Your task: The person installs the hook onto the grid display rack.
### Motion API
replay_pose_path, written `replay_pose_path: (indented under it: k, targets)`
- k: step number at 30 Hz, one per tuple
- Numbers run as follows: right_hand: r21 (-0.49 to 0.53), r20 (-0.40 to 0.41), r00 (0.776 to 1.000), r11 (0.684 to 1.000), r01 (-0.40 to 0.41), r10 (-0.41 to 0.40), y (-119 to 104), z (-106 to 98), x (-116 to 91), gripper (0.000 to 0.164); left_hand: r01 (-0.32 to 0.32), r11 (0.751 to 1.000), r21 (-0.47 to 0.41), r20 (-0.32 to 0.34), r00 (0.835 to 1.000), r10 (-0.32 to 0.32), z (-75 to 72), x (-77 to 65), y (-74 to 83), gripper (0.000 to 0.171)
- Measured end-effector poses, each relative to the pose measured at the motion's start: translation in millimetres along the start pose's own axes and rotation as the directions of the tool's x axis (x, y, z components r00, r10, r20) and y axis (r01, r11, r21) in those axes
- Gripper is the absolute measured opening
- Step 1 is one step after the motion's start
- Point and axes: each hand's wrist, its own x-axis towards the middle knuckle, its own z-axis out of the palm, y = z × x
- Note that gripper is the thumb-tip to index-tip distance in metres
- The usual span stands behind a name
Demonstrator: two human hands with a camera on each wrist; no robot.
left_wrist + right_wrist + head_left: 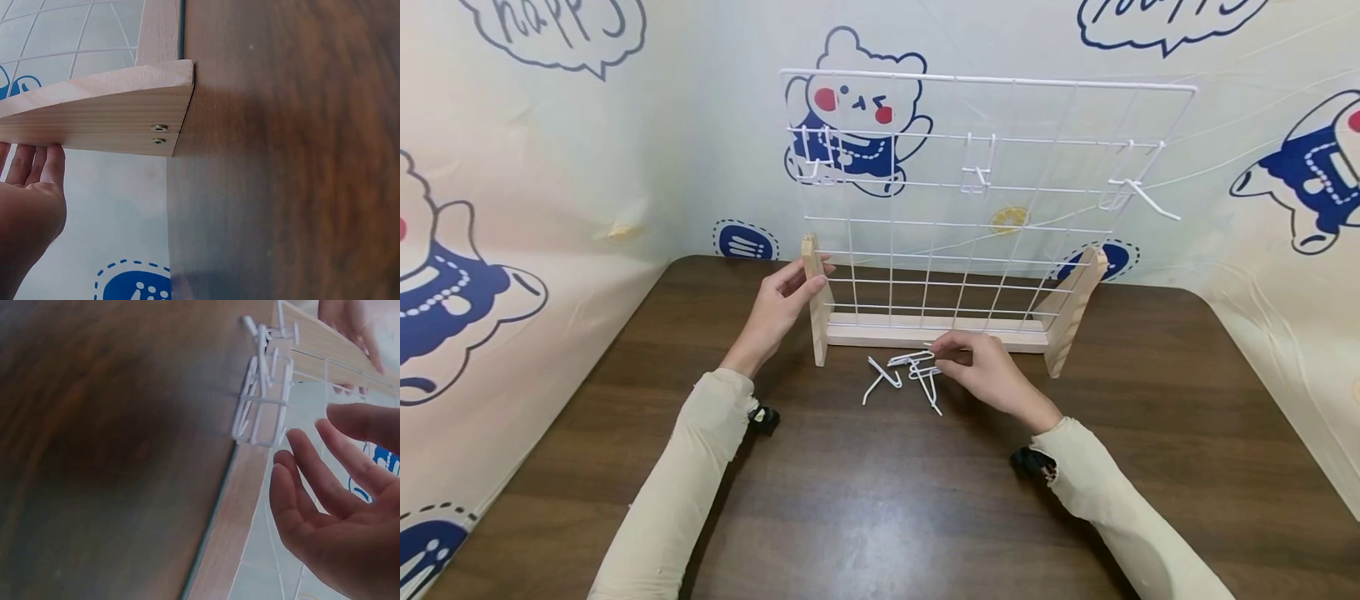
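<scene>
My left hand (pixel 782 300) grips the left wooden side post (pixel 817 325) of a white wire grid rack (pixel 925 225), its thumb on the near side. In the left wrist view its fingers (pixel 55 165) lie against the edge of that post. My right hand (pixel 988 371) is at the right of a small pile of white wire hooks (pixel 917 362) on the table, fingers loosely bent. Seen from the right wrist, its fingertips are just beside the hooks (pixel 265 400), with nothing between thumb and fingers. Whether a fingertip touches a hook, I cannot tell.
Three hooks hang on the upper grid: a left hook (pixel 817 162), a middle hook (pixel 977 171) and a right hook (pixel 1135 187) jutting forward. A right wooden post (pixel 1075 312) and a base bar (pixel 887 332) support the rack on the brown table (pixel 865 500). Printed cloth surrounds it.
</scene>
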Motion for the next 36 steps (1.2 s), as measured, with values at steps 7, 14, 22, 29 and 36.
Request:
replay_pose_path:
  k: [7, 14, 22, 29, 36]
  targets:
    - [-0.088, 0.095, 0.994, 0.995, 0.052, -0.044, 6.0, 2.5, -0.9, 0.021, 0.000, 1.000, 0.007, -0.004, 1.000, 0.000, -0.4, -0.2, 0.0, 0.037]
    - [-0.183, 0.150, 0.987, 0.980, 0.082, -0.055, 12.1, 0.4, -1.5, 0.016, 0.005, 1.000, 0.015, -0.005, 1.000, -0.005, -0.6, -0.7, -0.9, 0.037]
    - [-0.237, 0.128, 0.991, 0.969, 0.068, -0.038, 13.4, -1.3, -3.2, 0.009, 0.003, 1.000, 0.019, 0.006, 1.000, -0.004, -1.0, -1.0, -0.1, 0.038]
    - [-0.244, 0.153, 0.988, 0.968, 0.058, -0.021, 14.4, -4.0, -3.0, 0.009, -0.008, 1.000, 0.014, -0.003, 1.000, 0.008, -6.1, 6.8, -22.3, 0.038]
    - [-0.255, 0.166, 0.986, 0.966, 0.045, -0.002, 11.3, -8.4, -3.8, 0.008, -0.007, 1.000, 0.000, -0.018, 1.000, 0.007, -4.9, 8.0, -24.8, 0.036]
